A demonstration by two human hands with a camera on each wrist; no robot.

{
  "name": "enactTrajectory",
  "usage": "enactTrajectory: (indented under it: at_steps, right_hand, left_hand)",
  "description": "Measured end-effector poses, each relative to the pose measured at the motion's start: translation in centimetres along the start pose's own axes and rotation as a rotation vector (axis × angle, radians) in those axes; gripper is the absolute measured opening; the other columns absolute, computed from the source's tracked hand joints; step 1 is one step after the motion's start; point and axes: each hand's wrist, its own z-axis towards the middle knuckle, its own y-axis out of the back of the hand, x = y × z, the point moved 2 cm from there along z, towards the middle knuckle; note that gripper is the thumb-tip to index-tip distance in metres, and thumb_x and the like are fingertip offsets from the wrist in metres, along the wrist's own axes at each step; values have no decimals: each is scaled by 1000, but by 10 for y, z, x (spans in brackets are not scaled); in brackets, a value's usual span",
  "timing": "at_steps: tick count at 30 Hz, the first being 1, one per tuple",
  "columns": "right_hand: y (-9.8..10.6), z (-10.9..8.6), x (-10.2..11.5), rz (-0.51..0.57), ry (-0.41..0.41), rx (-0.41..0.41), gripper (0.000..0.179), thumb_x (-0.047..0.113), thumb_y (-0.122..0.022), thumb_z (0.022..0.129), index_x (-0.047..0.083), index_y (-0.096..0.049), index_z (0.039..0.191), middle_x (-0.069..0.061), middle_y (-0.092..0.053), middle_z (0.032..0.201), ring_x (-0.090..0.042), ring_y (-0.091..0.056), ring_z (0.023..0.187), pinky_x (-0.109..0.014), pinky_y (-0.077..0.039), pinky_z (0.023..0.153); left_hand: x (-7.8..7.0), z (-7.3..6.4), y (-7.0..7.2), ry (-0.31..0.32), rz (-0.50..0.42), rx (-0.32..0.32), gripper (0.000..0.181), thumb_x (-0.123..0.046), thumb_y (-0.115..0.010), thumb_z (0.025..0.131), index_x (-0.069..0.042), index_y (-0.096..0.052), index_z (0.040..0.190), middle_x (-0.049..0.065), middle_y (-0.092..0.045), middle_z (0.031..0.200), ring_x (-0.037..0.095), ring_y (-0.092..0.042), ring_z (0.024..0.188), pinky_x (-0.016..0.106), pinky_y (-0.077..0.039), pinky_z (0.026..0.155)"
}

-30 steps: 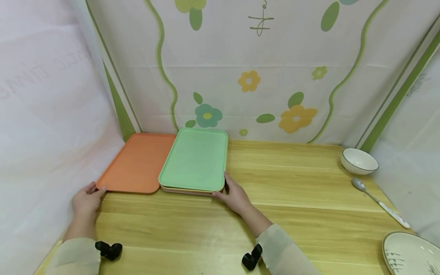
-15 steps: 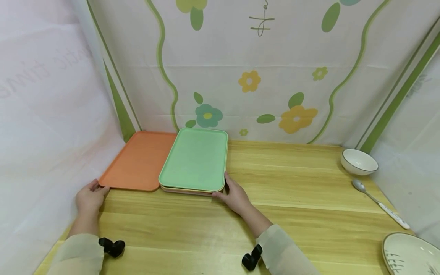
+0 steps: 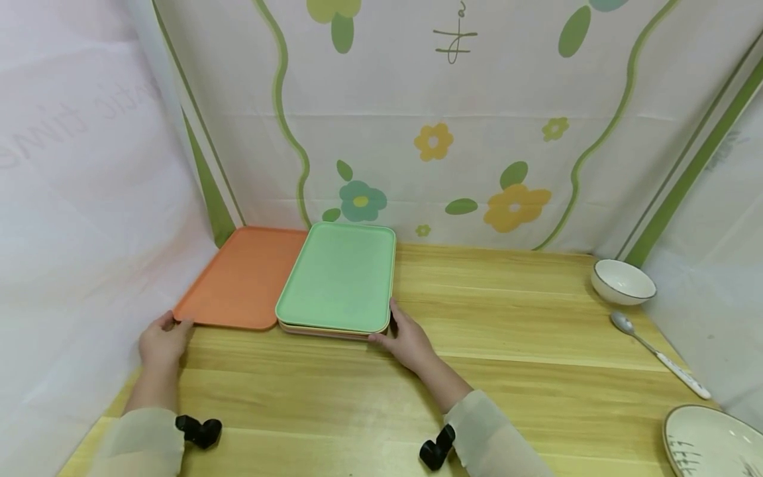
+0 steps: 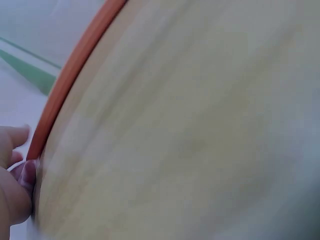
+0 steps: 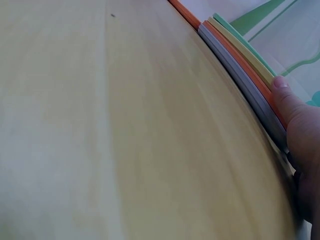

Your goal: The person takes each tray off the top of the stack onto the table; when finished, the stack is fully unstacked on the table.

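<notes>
While the left hand [image 3: 162, 341] pinches the near-left corner of the orange tray [image 3: 241, 278], the right hand [image 3: 408, 339] holds the near-right corner of the stack of trays [image 3: 336, 281] — thumb on the front side, fingers round the right side. Both grips are narrow, each straddling a corner. The orange tray lies flat near the far-left corner of the table [image 3: 286, 397], and the stack, green on top, sits just beside it against the far edge; the two appear to touch, though the green tray's overhang makes the seam hard to judge.

The step in hand looks like squaring the orange tray against the stack. To do it well, press low and evenly — pushing from one corner could twist the tray. The right hand should brace without shoving, so the layers stay aligned and the near sides line up parallel to the table's near edge.
</notes>
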Motion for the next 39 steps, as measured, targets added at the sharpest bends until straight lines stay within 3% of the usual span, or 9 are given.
enactTrajectory:
  at_steps: [4,6,9,13,16,20,24,32,39]
  right_hand:
    - [0,0,0,-6,7,0,107,62,-66,81,9,-15,158,-13,-28,160,-33,-32,146,-49,-33,116]
    - [0,0,0,-5,10,0,106,62,-66,81,9,-15,158,-13,-28,160,-34,-32,146,-49,-33,116]
    - [0,0,0,-6,7,4,107,62,-66,81,9,-15,158,-13,-27,161,-33,-31,147,-48,-32,117]
    - [-1,0,-1,-2,-1,9,107,62,-66,80,10,-14,158,-12,-26,161,-32,-30,147,-48,-31,118]
    - [-1,0,-1,0,0,7,107,62,-66,81,9,-14,158,-13,-27,161,-32,-30,147,-48,-31,118]
    - [-1,0,-1,4,0,5,107,62,-67,81,10,-15,158,-13,-27,161,-32,-30,147,-48,-31,118]
    - [0,1,-1,9,6,3,107,62,-67,81,9,-15,158,-13,-27,161,-33,-30,147,-48,-31,118]
    - [0,1,-1,-3,17,-1,107,63,-66,82,7,-15,157,-14,-27,161,-32,-30,147,-48,-31,118]
    - [0,1,0,-13,16,-1,106,62,-66,83,6,-15,157,-14,-26,161,-32,-29,147,-48,-30,118]
  left_hand:
    - [-4,-16,-15,3,-165,-106,69,-36,-53,97,-7,-27,155,15,-32,159,22,-39,140,26,-35,115]
    - [-8,-25,-24,-57,-179,-137,65,-34,-56,97,-7,-34,152,11,-42,152,12,-49,125,16,-39,103]
    - [-14,-38,-39,-210,-184,-120,59,-27,-60,96,-4,-42,148,-5,-54,130,-5,-45,101,6,-37,85]
    - [-25,-54,-62,-358,-170,37,56,-17,-61,96,0,-43,146,-22,-53,113,-9,-46,98,0,-39,81]
    - [-30,-61,-77,-410,-100,208,62,-17,-64,96,1,-37,149,-5,-56,131,6,-53,114,-1,-40,83]
    - [-34,-64,-94,-446,-19,423,78,-18,-69,93,2,-24,154,24,-36,153,35,-43,136,-1,-39,87]
    - [-34,-65,-106,-479,12,513,82,-18,-71,91,3,-22,154,29,-35,152,43,-41,137,4,-43,87]
    - [-36,-65,-114,-483,89,457,84,-24,-72,90,5,-24,153,28,-45,145,40,-50,130,10,-46,87]
    - [-37,-64,-116,-477,170,374,72,-28,-74,89,-1,-41,147,25,-58,132,38,-57,123,42,-51,100]
